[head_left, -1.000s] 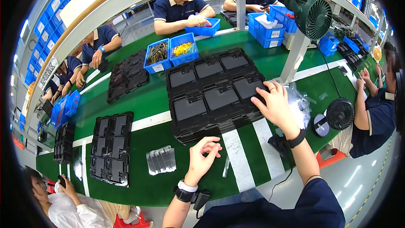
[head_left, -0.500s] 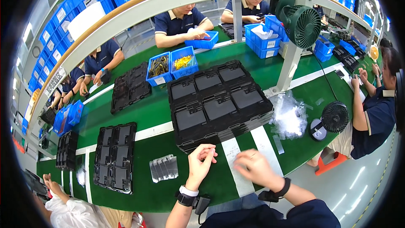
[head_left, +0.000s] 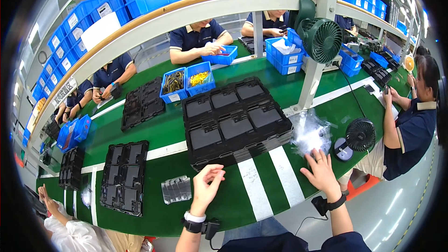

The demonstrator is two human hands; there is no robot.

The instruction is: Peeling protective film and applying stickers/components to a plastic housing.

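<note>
My left hand (head_left: 207, 187) hovers over the green mat at the near edge of a stack of black trays (head_left: 235, 128). Its fingers curl toward the thumb, and whatever may lie between them is hidden. Left of it lies a short row of clear plastic strips (head_left: 176, 189). My right hand (head_left: 320, 170) is open, fingers spread, its fingertips at the near side of a heap of clear plastic film pieces (head_left: 310, 133). The stack's top tray carries several dark flat rectangular pieces in its compartments.
A small black fan (head_left: 360, 134) stands right of the film heap, and a green fan (head_left: 322, 39) hangs on a white post. Another black tray (head_left: 123, 177) lies left. Blue bins (head_left: 173, 86) sit beyond the stack. Co-workers sit around the table.
My right hand has swung right, from above the white tape strips to the plastic film heap, its fingers spreading. My left hand has shifted slightly left and down. The whole view has shifted a little.
</note>
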